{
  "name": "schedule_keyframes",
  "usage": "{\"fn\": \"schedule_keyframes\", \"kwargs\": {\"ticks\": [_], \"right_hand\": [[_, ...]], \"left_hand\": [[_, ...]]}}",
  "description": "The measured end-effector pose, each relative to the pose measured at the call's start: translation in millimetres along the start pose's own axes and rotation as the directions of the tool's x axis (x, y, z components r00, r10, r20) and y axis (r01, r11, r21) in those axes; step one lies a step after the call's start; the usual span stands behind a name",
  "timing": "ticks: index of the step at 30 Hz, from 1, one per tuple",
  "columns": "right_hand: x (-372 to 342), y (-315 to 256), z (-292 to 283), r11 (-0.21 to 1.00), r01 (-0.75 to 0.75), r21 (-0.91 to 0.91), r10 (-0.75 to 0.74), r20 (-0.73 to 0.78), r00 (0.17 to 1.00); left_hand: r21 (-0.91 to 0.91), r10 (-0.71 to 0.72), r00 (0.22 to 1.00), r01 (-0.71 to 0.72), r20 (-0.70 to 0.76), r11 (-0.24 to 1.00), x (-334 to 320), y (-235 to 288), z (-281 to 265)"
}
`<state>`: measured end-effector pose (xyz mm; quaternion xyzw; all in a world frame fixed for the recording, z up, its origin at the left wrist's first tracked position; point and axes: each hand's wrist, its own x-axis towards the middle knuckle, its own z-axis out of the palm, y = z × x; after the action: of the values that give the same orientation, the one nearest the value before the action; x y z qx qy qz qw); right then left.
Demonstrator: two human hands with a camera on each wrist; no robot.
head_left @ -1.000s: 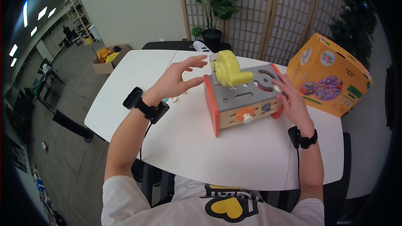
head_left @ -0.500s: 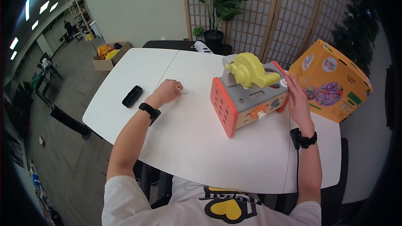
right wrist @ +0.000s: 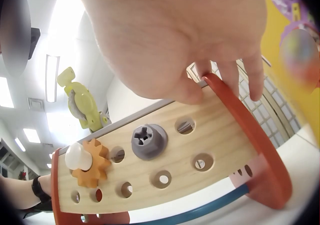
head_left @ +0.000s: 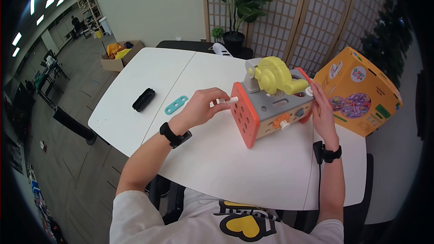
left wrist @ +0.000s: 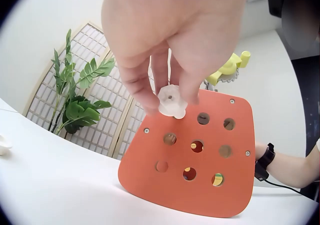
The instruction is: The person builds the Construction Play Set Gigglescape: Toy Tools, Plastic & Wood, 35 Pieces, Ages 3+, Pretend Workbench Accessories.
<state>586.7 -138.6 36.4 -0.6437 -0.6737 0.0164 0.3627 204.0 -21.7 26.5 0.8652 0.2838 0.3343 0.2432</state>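
Note:
My left hand [head_left: 201,105] pinches a white plastic screw [head_left: 228,101] between thumb and fingers. Its tip is right at the upper part of the toy workbench's red end panel [left wrist: 207,161], which has rows of round holes. In the left wrist view the screw's lobed head [left wrist: 171,100] faces the camera. My right hand [head_left: 323,114] rests on the workbench's far right end, fingers over the edge by a white knob [head_left: 309,91]. On the grey top [head_left: 267,108] stands a yellow crank-like piece [head_left: 274,76]. The wooden front carries an orange gear [right wrist: 98,174] and a grey knob [right wrist: 156,149].
A teal strip with holes [head_left: 176,105] lies on the white table [head_left: 217,162] behind my left wrist, and a black case [head_left: 143,100] sits farther left. The big orange-yellow box [head_left: 384,108] stands close by the workbench's right end.
The workbench has turned and shifted right, showing more of its red end panel. My left hand went empty to the table at the left, then came back to the panel with the white screw.

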Motion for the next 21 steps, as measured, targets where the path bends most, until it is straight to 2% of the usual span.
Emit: {"fn": "schedule_keyframes", "kwargs": {"ticks": [1, 4, 7, 10, 11, 13, 16, 17, 19, 21], "right_hand": [[0, 0, 0, 1.0, 0.004, 0.007, -0.004, -0.004, 1.0], [0, 1, 0, 1.0, 0.025, 0.014, -0.025, -0.002, 1.0], [2, 10, -4, 0.996, 0.08, 0.031, -0.081, 0.018, 0.997], [4, 15, -4, 0.948, -0.054, 0.314, 0.061, -0.014, 0.998], [4, 20, -4, 0.93, -0.096, 0.355, 0.097, 0.014, 0.995], [4, 37, -3, 0.882, -0.185, 0.434, 0.168, 0.076, 0.983], [10, 70, -3, 0.797, -0.34, 0.5, 0.183, 0.336, 0.924], [7, 78, 3, 0.731, -0.355, 0.583, 0.169, 0.349, 0.922], [3, 92, 16, 0.575, -0.375, 0.727, 0.135, 0.368, 0.92], [5, 98, 29, 0.556, -0.377, 0.741, 0.132, 0.369, 0.92]], "left_hand": [[0.011, 0.0, 1.0, 0.0, -0.006, 1.0, 2, 1, 2], [-0.123, 0.007, 0.978, -0.034, -0.21, 0.992, 8, 3, 19], [-0.097, -0.066, 0.984, 0.051, -0.165, 0.994, 11, -5, 36], [-0.113, -0.056, 0.985, 0.038, -0.163, 0.993, 6, -8, 40], [-0.124, -0.07, 0.987, 0.053, -0.142, 0.991, 4, -6, 39], [-0.144, -0.102, 0.99, 0.088, -0.096, 0.986, -4, 2, 35], [-0.106, -0.06, 0.998, 0.06, 0.001, 0.993, -17, 27, 34], [-0.06, -0.091, 0.987, 0.099, 0.129, 0.993, -20, 27, 36], [0.08, -0.029, 0.992, 0.019, 0.123, 0.997, -30, 33, 48], [0.211, 0.024, 0.993, -0.048, 0.113, 0.976, -35, 37, 59]]}}
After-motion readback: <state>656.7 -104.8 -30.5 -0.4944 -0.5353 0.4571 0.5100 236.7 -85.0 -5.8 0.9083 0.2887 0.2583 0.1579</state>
